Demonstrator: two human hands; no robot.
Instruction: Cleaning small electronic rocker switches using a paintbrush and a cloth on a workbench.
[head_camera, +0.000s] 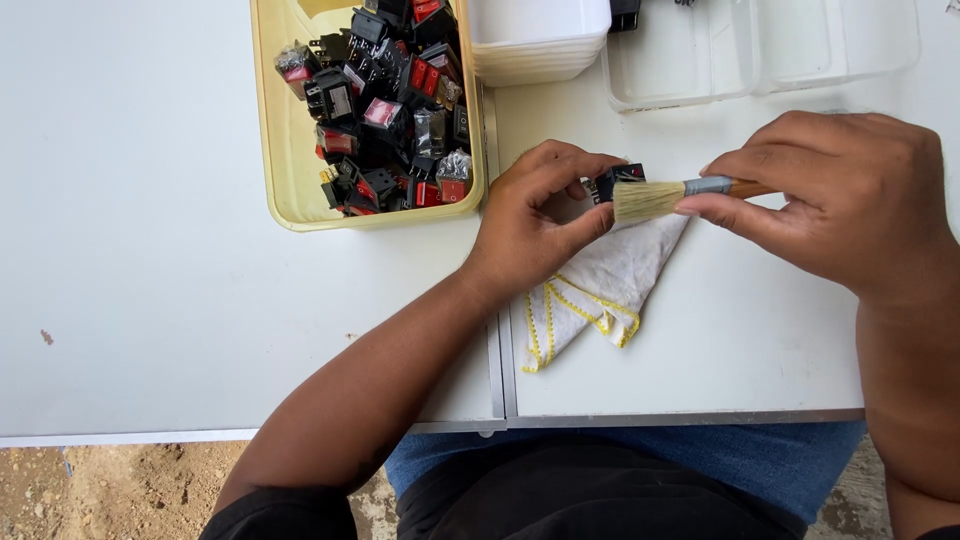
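My left hand (535, 215) pinches a small black rocker switch (612, 180) with a red face, held above a folded white cloth (600, 290) with yellow stitched edges. My right hand (830, 200) grips a small paintbrush (660, 196) by its metal ferrule and wooden handle. The pale bristles touch the side of the switch. Both hands hover over the white table (150, 250).
A yellow tray (285, 190) at the left back holds several black and red switches. A stack of white tubs (540, 40) stands beside it. Clear plastic containers (760, 50) lie at the back right. The table's front edge runs near my lap.
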